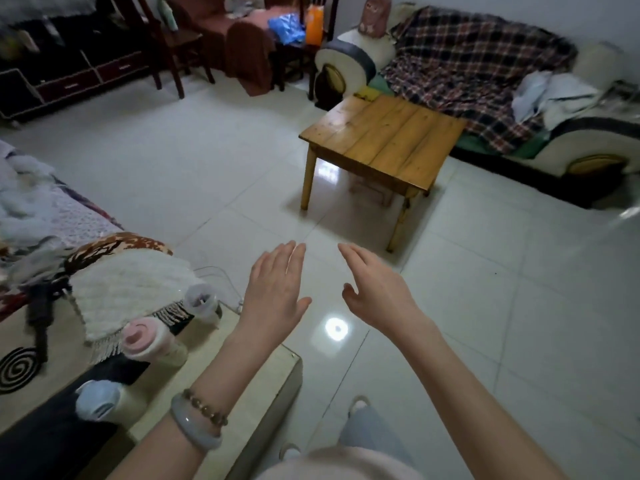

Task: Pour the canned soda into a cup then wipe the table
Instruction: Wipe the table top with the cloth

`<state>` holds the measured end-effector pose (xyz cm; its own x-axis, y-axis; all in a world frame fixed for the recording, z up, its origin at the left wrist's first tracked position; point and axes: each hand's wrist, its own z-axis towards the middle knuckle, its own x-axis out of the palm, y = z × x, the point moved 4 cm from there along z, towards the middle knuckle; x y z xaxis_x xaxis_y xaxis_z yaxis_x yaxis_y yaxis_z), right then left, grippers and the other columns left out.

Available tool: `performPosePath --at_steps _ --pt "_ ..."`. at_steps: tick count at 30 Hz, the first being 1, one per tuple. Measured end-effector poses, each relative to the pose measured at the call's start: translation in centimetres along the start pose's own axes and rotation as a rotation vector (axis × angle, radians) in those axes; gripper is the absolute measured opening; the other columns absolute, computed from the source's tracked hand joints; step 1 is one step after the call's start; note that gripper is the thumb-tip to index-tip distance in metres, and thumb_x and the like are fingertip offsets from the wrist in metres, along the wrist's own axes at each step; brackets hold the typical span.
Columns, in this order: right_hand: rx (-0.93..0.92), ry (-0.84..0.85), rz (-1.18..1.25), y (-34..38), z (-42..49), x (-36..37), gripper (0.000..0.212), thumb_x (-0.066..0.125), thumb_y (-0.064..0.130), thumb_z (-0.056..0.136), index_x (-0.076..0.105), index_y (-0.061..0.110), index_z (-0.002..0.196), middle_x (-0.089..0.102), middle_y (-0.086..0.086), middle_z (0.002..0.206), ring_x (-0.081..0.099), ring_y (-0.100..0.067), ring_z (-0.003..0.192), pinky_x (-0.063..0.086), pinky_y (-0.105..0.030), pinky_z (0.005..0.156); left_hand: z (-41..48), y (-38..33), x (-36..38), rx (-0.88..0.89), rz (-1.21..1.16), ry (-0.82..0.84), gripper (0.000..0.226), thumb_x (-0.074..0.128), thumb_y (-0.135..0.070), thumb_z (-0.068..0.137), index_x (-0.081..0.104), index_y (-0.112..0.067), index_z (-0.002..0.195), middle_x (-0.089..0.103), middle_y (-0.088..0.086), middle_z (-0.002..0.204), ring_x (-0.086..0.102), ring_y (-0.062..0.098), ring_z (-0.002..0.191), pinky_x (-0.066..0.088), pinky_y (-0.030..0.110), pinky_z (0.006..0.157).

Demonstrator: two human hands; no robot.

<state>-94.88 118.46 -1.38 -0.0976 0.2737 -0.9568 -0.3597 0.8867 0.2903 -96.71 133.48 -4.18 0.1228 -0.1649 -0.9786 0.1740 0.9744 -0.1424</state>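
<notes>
Both hands are hovering over a glossy white tile floor [166,174], the left hand [275,289] and right hand [375,287] spread open, holding nothing. A bare wooden table [381,140] is standing beyond the right hand, beside a plaid-covered sofa [485,64]. No soda can, cup or legible writing is showing.

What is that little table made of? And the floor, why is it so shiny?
The small table looks like wood: plank seams and grain show, with a yellowish, slightly glossy finish. The floor seems to be glazed pale tile: thin grid lines, and it mirrors a light.
</notes>
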Motion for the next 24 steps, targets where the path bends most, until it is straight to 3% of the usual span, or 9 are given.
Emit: performPosePath --at_steps 4,9,12,16,24 --pt "0.128 -0.073 -0.041 -4.4 -1.4 -1.7 0.064 0.051 0.015 0.091 0.022 0.014 0.147 0.035 -0.005 0.148 0.034 -0.020 0.134 0.036 -0.029 0.103 2.7 -4.6 1.1 0.112 0.024 0.022 0.089 0.081 -0.031 0.070 0.035 -0.004 0.141 0.043 0.016 0.143 0.040 0.031 0.133 0.026 0.042 0.111" --pt "0.269 -0.111 -0.041 -11.6 -2.5 -3.7 0.066 0.049 0.017 0.092 0.016 0.014 0.149 0.028 -0.007 0.153 0.026 -0.020 0.140 0.029 -0.031 0.110 7.4 -11.2 2.6 0.206 0.037 0.031 0.092 0.088 -0.031 0.058 0.045 -0.002 0.134 0.054 0.017 0.132 0.052 0.032 0.123 0.038 0.045 0.103" --pt "0.321 -0.120 -0.050 -16.7 -3.1 -5.3 0.066 0.048 0.018 0.092 0.015 0.014 0.149 0.027 -0.008 0.153 0.025 -0.020 0.141 0.026 -0.030 0.111 10.5 -16.3 3.4 0.257 0.029 0.050 0.091 0.084 -0.032 0.065 0.040 -0.003 0.139 0.049 0.015 0.138 0.046 0.031 0.128 0.035 0.044 0.106" --pt "0.363 -0.125 -0.041 -23.5 -3.7 -7.5 0.066 0.047 0.020 0.093 0.012 0.015 0.150 0.025 -0.007 0.154 0.022 -0.020 0.141 0.023 -0.030 0.113 14.2 -23.0 4.6 0.288 0.010 0.039 0.089 0.080 -0.032 0.071 0.034 -0.005 0.143 0.043 0.014 0.144 0.042 0.030 0.132 0.031 0.042 0.109" --pt "0.360 -0.121 -0.064 -36.7 -3.7 -11.8 0.068 0.048 0.024 0.093 0.010 0.015 0.150 0.024 -0.009 0.154 0.021 -0.021 0.142 0.020 -0.031 0.113 21.8 -35.0 7.6 0.292 -0.047 0.004 0.090 0.087 -0.031 0.060 0.045 -0.001 0.134 0.055 0.017 0.132 0.053 0.032 0.121 0.041 0.046 0.100"
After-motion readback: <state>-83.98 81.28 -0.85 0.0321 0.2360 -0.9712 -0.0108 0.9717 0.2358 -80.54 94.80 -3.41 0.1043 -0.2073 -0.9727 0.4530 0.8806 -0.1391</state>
